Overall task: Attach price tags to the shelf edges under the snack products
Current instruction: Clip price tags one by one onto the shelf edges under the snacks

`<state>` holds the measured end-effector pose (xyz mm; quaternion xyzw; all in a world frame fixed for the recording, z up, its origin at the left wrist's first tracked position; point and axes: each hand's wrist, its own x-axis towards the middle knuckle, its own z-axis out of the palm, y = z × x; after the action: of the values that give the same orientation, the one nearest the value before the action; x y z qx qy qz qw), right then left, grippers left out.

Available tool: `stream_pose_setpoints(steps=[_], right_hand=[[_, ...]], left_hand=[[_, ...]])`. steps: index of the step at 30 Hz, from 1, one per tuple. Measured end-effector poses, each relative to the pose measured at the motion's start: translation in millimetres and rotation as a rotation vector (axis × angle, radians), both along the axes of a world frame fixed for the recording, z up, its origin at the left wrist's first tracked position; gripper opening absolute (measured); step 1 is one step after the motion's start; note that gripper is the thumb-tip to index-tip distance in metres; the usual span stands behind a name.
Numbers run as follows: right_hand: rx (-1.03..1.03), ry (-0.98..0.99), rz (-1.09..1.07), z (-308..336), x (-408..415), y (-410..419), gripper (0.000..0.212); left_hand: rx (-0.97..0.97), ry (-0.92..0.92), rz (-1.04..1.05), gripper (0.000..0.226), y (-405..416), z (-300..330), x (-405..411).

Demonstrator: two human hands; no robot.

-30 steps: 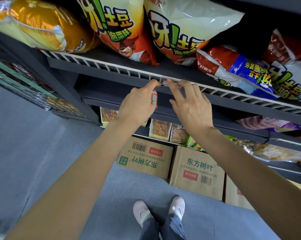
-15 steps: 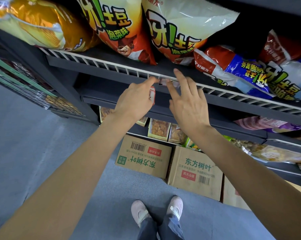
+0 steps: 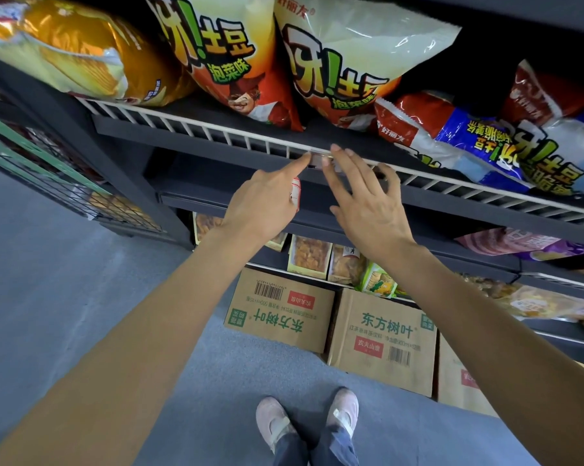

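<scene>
A small clear price tag holder [image 3: 318,160] sits on the white wire rail [image 3: 196,127] at the front edge of the dark shelf, below two orange-and-white chip bags [image 3: 230,58]. My left hand [image 3: 267,203] points its index finger at the holder's left end while its curled fingers keep red-and-white price tags [image 3: 295,196] in the palm. My right hand [image 3: 368,200] has its fingers spread, with the index and middle fingertips pressing on the holder's right end.
More snack bags lie along the shelf: a yellow one [image 3: 79,52] at the left and red-blue ones [image 3: 478,139] at the right. Cardboard boxes [image 3: 280,311] stand on the grey floor below. A green wire rack [image 3: 42,176] is at the left. My shoes [image 3: 304,422] are beneath.
My right hand has spread its fingers and slid slightly right along the rail. My left index finger stays at the tag holder. The view has shifted a little.
</scene>
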<state>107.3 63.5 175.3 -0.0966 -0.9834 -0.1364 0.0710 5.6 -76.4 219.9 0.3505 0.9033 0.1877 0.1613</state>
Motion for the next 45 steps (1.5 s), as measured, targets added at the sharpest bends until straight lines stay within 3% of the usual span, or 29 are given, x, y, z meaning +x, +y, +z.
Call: stream_pose_setpoints(steps=[5, 13, 15, 18, 20, 24, 30, 38, 41, 45], right_hand=[[-0.078, 0.013, -0.033, 0.1, -1.9, -7.6, 0.075], [-0.191, -0.088, -0.03, 26.7, -1.2, -11.3, 0.067], [-0.413, -0.083, -0.043, 44.0, -1.2, -14.1, 0.064], [-1.075, 0.004, -0.176, 83.9, -3.5, -28.1, 0.054], [-1.322, 0.111, -0.214, 110.0, -5.4, -35.6, 0.041], [-1.284, 0.212, -0.149, 158.8, -2.7, -41.0, 0.011], [-1.276, 0.407, -0.164, 225.8, 8.3, -45.1, 0.008], [-1.191, 0.483, -0.193, 279.8, 28.9, -26.0, 0.009], [-1.202, 0.542, -0.247, 285.9, 39.5, -8.0, 0.009], [-1.198, 0.581, -0.329, 290.0, 53.0, 23.5, 0.014]], left_hand=[[0.011, -0.03, 0.02, 0.064, -2.9, -5.3, -0.4], [0.22, -0.176, 0.17, 0.025, -15.7, 8.0, 4.3], [0.328, -0.273, 0.211, 0.02, -18.0, 21.7, 8.1], [0.464, -0.409, 0.228, 0.009, -21.2, 46.8, 10.4], [0.553, -0.508, 0.235, 0.008, -24.3, 66.0, 10.7], [0.705, -0.619, 0.167, 0.017, -32.2, 107.9, 18.2], [0.835, -0.643, 0.047, 0.011, -29.6, 174.6, 33.6], [0.788, -0.578, 0.047, 0.012, -13.1, 226.1, 44.6], [0.759, -0.45, 0.049, 0.013, 2.7, 236.8, 51.6], [0.706, -0.403, 0.15, 0.013, 26.7, 235.9, 57.7]])
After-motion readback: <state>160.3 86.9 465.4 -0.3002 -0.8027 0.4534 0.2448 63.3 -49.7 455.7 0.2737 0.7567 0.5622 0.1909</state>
